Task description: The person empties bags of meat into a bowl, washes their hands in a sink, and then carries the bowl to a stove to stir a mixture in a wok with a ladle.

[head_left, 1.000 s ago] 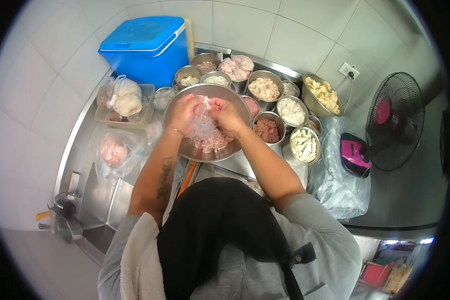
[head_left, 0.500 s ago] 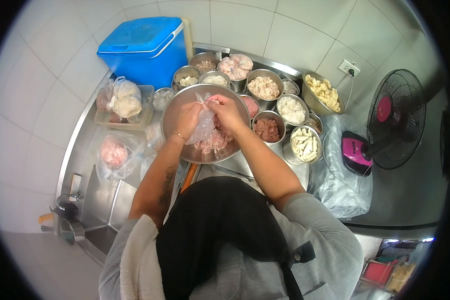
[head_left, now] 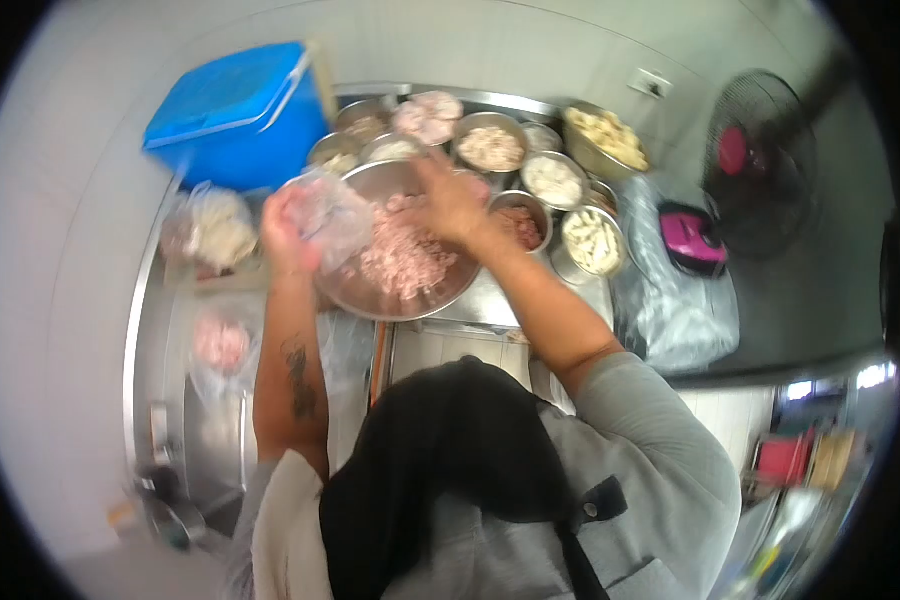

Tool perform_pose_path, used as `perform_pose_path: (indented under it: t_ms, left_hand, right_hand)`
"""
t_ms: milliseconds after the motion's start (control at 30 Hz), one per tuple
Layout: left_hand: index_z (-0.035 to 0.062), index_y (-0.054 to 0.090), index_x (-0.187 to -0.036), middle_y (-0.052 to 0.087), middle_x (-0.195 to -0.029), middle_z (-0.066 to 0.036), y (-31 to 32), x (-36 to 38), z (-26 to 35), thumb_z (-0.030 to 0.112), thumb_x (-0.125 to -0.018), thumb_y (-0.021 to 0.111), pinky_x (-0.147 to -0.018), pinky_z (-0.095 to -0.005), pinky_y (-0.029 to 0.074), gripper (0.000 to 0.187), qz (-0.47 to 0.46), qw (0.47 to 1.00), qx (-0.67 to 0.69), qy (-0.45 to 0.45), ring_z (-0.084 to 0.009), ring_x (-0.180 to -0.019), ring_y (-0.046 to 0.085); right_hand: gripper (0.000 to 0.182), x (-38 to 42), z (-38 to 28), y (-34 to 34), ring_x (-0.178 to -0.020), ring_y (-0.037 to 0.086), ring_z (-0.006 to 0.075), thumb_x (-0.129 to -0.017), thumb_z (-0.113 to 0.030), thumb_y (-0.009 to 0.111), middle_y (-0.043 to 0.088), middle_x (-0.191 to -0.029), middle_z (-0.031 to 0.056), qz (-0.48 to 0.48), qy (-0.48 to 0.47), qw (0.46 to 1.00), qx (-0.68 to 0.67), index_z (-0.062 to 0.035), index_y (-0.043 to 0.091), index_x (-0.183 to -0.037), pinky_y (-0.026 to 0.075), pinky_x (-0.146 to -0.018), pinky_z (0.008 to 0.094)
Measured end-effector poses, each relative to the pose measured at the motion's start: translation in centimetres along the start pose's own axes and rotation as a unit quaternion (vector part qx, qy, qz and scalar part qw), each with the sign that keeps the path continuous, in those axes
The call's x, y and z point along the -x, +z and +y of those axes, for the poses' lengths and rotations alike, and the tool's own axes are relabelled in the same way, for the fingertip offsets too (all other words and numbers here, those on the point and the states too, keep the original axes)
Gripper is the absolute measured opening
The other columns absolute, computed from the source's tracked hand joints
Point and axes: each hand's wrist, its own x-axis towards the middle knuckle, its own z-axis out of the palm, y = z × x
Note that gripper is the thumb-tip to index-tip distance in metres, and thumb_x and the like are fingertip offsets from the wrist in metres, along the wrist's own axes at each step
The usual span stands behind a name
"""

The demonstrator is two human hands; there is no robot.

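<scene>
My left hand (head_left: 290, 225) grips a clear plastic bag (head_left: 332, 218) at the left rim of a large steel bowl (head_left: 355, 290). Pink chopped meat (head_left: 405, 255) lies loose in that bowl. Over the bowl's right side is my right hand (head_left: 450, 200), its fingers pointing up and away and smeared by motion; whether they are apart or hold anything cannot be made out.
A blue cooler box (head_left: 230, 115) stands back left, near bagged food (head_left: 220, 230). Several steel bowls of food, one with pale strips (head_left: 592, 242), sit behind and right. A plastic sheet (head_left: 675, 310) and a fan (head_left: 760, 160) are at the right. Bagged meat (head_left: 220, 342) lies left.
My hands have moved apart. The left carried the plastic bag leftward, and the right let go of it. More meat shows in the bowl. The whole view has shifted and is blurred.
</scene>
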Motion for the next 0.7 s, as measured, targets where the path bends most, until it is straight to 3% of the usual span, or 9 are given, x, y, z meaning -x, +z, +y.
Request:
perform_pose_path:
  t_ms: [67,100,133,233,367,433,533,633,700]
  left_hand:
    - [0.0065,0.069,-0.097,0.072,-0.097,-0.008,0.7,-0.8,-1.0,0.024,-0.095,0.064,-0.097,-0.0433,0.054,0.019,-0.029,1.0,-0.003,-0.006,-0.0268,-0.102,0.069]
    - [0.0066,0.068,-0.097,0.071,-0.096,-0.007,2.1,0.2,-1.6,0.023,-0.097,0.064,-0.096,-0.0424,0.054,0.017,-0.075,0.997,-0.003,-0.032,-0.0256,-0.102,0.068]
    - [0.0067,0.067,-0.096,0.069,-0.095,-0.005,3.7,1.5,-2.0,0.022,-0.098,0.063,-0.094,-0.0414,0.054,0.016,-0.124,0.99,-0.002,-0.063,-0.0243,-0.101,0.068]
    - [0.0016,0.068,-0.11,0.07,-0.107,-0.009,6.0,4.2,-3.2,0.016,-0.104,0.059,-0.094,-0.037,0.052,0.018,-0.338,0.918,-0.186,-0.096,-0.0196,-0.104,0.065]
    - [-0.0032,0.06,-0.137,0.066,-0.128,-0.014,8.4,10.0,-1.7,0.019,-0.107,0.058,-0.1,-0.0355,0.048,0.037,-0.381,0.875,-0.296,-0.02,-0.0182,-0.114,0.061]
    - [-0.0008,0.055,-0.146,0.066,-0.132,-0.014,6.4,10.2,-1.3,0.018,-0.11,0.054,-0.099,-0.034,0.05,0.041,-0.289,0.876,-0.382,0.066,-0.0176,-0.111,0.062]
    - [0.0015,0.054,-0.148,0.066,-0.133,-0.012,2.4,10.4,-1.1,0.023,-0.111,0.055,-0.098,-0.0329,0.051,0.043,-0.177,0.883,-0.427,0.077,-0.0165,-0.112,0.061]
    - [0.0016,0.057,-0.144,0.067,-0.13,-0.011,-2.2,11.3,-1.9,0.026,-0.111,0.057,-0.096,-0.0329,0.052,0.041,-0.072,0.873,-0.472,0.098,-0.0153,-0.109,0.062]
    - [0.0014,0.062,-0.137,0.069,-0.125,-0.011,-6.6,11.9,-3.1,0.028,-0.111,0.058,-0.095,-0.0333,0.053,0.038,-0.03,0.847,-0.523,0.095,-0.0166,-0.106,0.064]
  right_hand:
    - [0.097,2.2,-4.7,-2.5,-0.141,0.052,0.0366,-0.074,-0.021,0.092,0.05,-0.154,0.0238,-0.009,-0.034,0.992,-0.119,-0.0036,0.042,-0.156,0.043,-0.117,0.0449]
    - [0.099,2.3,-1.6,4.8,-0.143,0.05,0.0377,-0.073,-0.021,0.093,0.048,-0.157,0.0257,0.049,-0.056,0.95,-0.305,-0.0027,0.042,-0.156,0.042,-0.118,0.045]
    - [0.099,3.6,-3.5,3.6,-0.139,0.055,0.038,-0.073,-0.02,0.092,0.055,-0.15,0.0259,0.024,-0.005,0.97,-0.243,-0.0023,0.041,-0.157,0.042,-0.117,0.0439]
    - [0.063,6.6,-0.8,4.0,-0.12,0.066,0.0317,-0.082,-0.015,0.085,0.071,-0.128,0.0202,0.074,0.004,0.962,-0.263,-0.0018,0.062,-0.139,0.049,-0.106,0.0425]
    - [0.037,16.9,4.0,-1.8,-0.106,0.069,0.0237,-0.088,-0.015,0.076,0.074,-0.113,0.0123,0.179,0.083,0.906,-0.375,-0.0013,0.069,-0.121,0.054,-0.095,0.0389]
    - [0.03,25.9,7.7,-4.9,-0.102,0.068,0.0163,-0.092,-0.018,0.073,0.074,-0.112,0.0068,0.225,0.102,0.899,-0.361,0.0,0.069,-0.115,0.056,-0.09,0.0347]
    - [0.039,41.3,10.2,-9.9,-0.099,0.069,0.0176,-0.089,-0.012,0.066,0.077,-0.112,0.0099,0.202,0.376,0.883,-0.194,0.0001,0.072,-0.125,0.055,-0.092,0.0358]
    - [0.025,55.7,14.0,-9.3,-0.077,0.063,0.015,-0.082,-0.007,0.068,0.07,-0.088,0.0054,0.184,0.563,0.797,-0.117,0.0024,0.07,-0.105,0.053,-0.072,0.0345]
    - [0.017,67.7,21.5,-3.5,-0.065,0.055,0.0146,-0.08,-0.002,0.068,0.058,-0.07,0.0013,0.288,0.57,0.755,-0.15,-0.0039,0.067,-0.097,0.046,-0.059,0.0367]
